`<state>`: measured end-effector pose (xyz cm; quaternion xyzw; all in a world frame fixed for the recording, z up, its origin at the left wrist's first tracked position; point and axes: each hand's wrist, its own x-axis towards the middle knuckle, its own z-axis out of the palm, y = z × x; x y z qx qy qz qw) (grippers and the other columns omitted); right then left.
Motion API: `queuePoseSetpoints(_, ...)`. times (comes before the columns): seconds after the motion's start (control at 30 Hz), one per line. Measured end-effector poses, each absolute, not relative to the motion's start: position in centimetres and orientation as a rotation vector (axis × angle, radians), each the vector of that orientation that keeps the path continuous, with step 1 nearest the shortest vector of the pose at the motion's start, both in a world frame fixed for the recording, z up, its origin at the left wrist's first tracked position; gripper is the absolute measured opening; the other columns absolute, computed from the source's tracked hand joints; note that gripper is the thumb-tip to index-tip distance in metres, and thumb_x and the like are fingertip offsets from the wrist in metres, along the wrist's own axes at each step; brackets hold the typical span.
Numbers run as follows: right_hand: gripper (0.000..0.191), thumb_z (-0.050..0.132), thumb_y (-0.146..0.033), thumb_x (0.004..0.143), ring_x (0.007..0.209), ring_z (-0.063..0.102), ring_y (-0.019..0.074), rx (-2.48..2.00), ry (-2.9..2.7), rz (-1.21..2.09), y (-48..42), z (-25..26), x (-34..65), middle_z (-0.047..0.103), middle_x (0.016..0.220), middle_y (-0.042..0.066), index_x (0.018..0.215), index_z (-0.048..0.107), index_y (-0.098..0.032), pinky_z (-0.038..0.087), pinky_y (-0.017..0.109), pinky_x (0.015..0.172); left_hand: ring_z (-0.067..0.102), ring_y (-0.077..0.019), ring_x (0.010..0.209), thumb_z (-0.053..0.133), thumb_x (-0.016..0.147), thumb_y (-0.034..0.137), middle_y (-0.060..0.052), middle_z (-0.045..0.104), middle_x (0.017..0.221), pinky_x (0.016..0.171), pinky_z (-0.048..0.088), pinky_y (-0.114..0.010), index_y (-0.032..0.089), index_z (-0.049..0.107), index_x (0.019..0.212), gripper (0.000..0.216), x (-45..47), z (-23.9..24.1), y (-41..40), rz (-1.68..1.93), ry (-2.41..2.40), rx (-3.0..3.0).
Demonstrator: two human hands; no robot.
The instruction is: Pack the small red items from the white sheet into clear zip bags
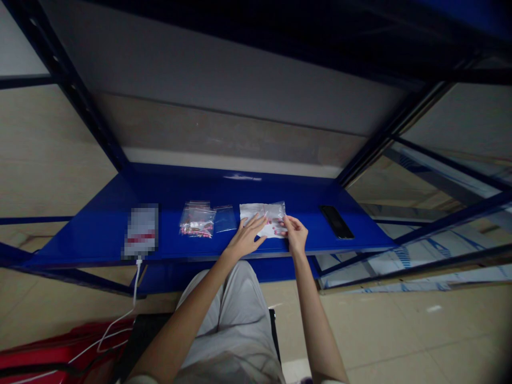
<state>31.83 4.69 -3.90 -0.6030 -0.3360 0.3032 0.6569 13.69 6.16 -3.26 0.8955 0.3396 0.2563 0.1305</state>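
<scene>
A sheet of white paper (248, 209) lies on the blue shelf, partly under a clear plastic bag (279, 209) with a few small pink pieces (278, 231) in or beneath it. My left hand (246, 239) rests flat on the paper, fingers stretched out. At the bag's right edge, my right hand (296, 233) pinches the plastic between thumb and fingers. Left of the paper is a flat clear zip bag (225, 219). Beside that, a pile of clear zip bags (197, 220) holds pink and red bead-like pieces.
The blue shelf (168, 184) has upright posts at both sides and a panel behind. A black phone (337, 222) lies to the right. At the left is a blurred-out device (141, 230) with a white cable (135, 290) hanging over the front edge.
</scene>
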Motion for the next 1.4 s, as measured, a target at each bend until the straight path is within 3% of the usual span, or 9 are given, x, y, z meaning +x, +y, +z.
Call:
queuePoseSetpoints(0.2, 0.045, 0.064, -0.049, 0.065, 0.072, 0.065, 0.0214, -1.331, -0.786, 0.696, 4.7, -3.8, 31.7, 0.068, 0.081, 0.007, 0.094, 0.061, -0.015, 0.050, 0.021, 0.038, 0.025, -0.0190, 0.131, 0.043, 0.085, 0.035, -0.007, 0.036, 0.139, 0.104, 0.021, -0.043, 0.023, 0.030, 0.133, 0.051, 13.7, -3.3, 6.2, 0.747, 0.972, 2.603)
queuePoseSetpoints(0.43, 0.046, 0.073, -0.042, 0.057, 0.077, 0.065, 0.0248, -1.328, -0.828, 0.754, 4.6, -3.8, 31.5, 0.068, 0.086, 0.010, 0.093, 0.064, -0.013, 0.051, 0.023, 0.040, 0.025, -0.0186, 0.131, 0.043, 0.085, 0.034, -0.006, 0.036, 0.139, 0.104, 0.021, -0.043, 0.023, 0.032, 0.133, 0.050, 13.7, -3.3, 6.2, 0.747, 0.982, 2.606)
queuePoseSetpoints(0.6, 0.045, 0.069, -0.044, 0.061, 0.081, 0.064, 0.0251, -1.332, -0.828, 0.715, 4.6, -4.0, 31.6, 0.067, 0.087, 0.010, 0.094, 0.063, -0.014, 0.052, 0.023, 0.042, 0.025, -0.0194, 0.131, 0.045, 0.084, 0.033, -0.004, 0.035, 0.139, 0.104, 0.021, -0.045, 0.027, 0.034, 0.131, 0.048, 13.7, -3.0, 6.1, 0.749, 0.984, 2.599)
queuePoseSetpoints(1.2, 0.040, 0.058, -0.046, 0.071, 0.092, 0.059, 0.0228, -1.331, -0.964, 0.578, 4.5, -3.7, 31.5, 0.062, 0.098, 0.009, 0.099, 0.054, -0.017, 0.050, 0.021, 0.047, 0.026, -0.0212, 0.130, 0.046, 0.082, 0.032, -0.005, 0.038, 0.138, 0.103, 0.022, -0.046, 0.024, 0.049, 0.119, 0.038, 13.8, -2.8, 5.8, 0.767, 1.010, 2.620)
queuePoseSetpoints(1.4, 0.043, 0.052, -0.048, 0.075, 0.095, 0.059, 0.0224, -1.296, -0.918, 0.620, 4.3, -3.4, 31.1, 0.061, 0.105, 0.009, 0.107, 0.044, -0.021, 0.052, 0.023, 0.052, 0.025, -0.0223, 0.131, 0.049, 0.078, 0.028, -0.008, 0.038, 0.137, 0.103, 0.023, -0.043, 0.020, 0.054, 0.114, 0.037, 13.7, -2.3, 5.5, 0.834, 1.026, 2.595)
